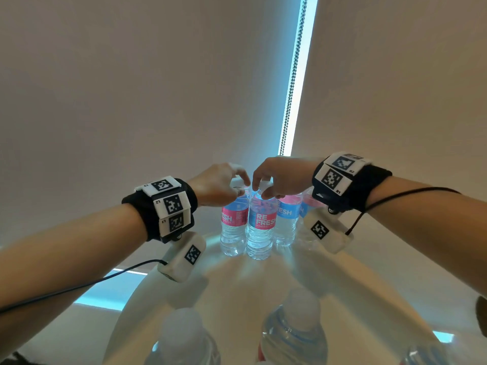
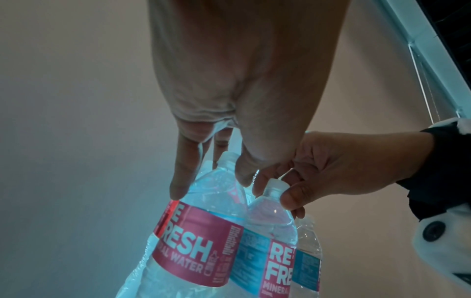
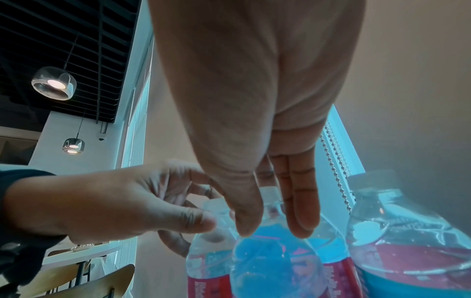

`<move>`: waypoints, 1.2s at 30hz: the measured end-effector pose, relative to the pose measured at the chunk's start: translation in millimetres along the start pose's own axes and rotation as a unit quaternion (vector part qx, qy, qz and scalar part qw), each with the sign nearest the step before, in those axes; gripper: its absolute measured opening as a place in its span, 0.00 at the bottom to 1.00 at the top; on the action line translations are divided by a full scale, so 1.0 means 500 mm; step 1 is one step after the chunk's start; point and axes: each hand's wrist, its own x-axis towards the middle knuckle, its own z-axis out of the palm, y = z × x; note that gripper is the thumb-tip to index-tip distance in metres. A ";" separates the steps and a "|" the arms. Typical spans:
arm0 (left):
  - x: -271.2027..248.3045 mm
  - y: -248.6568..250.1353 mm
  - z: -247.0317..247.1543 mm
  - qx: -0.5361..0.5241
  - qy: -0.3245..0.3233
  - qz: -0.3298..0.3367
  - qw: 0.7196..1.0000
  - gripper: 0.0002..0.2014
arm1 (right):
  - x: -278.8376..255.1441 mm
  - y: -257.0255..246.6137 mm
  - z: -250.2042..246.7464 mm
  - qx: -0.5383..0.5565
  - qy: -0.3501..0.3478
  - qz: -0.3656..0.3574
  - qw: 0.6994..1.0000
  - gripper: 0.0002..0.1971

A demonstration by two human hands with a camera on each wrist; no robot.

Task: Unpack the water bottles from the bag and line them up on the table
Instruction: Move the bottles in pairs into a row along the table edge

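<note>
Several clear water bottles with pink and blue REFRESH labels stand close together at the far side of the round white table [image 1: 340, 275]. My left hand [image 1: 241, 187] pinches the white cap of the leftmost bottle [image 1: 234, 225]; in the left wrist view its fingers [image 2: 178, 181] hang down around that bottle [image 2: 196, 248]. My right hand [image 1: 261, 188] pinches the cap of the bottle next to it [image 1: 261, 229], thumb and forefinger on the cap [image 2: 277, 183]. Two more bottles [image 1: 287, 219] stand to the right, the last partly hidden by my right wrist. No bag is in view.
Blurred tops of three more bottles [image 1: 295, 327] rise at the near edge, close under the camera. Closed roller blinds with a bead chain [image 1: 292, 83] stand right behind the table. Wooden chairs [image 3: 84, 282] and another table lie off to the left.
</note>
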 end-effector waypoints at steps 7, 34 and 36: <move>-0.023 -0.003 -0.012 -0.035 0.010 -0.030 0.999 0.24 | -0.023 -0.002 0.002 0.007 0.025 0.025 0.999 0.24; -0.437 0.152 -0.157 -0.033 -0.161 0.063 0.984 0.08 | -0.347 -0.232 -0.070 -0.031 -0.147 -0.138 0.979 0.17; -0.429 0.155 -0.162 -0.045 -0.157 0.062 0.985 0.06 | -0.347 -0.225 -0.074 -0.031 -0.137 -0.138 0.980 0.17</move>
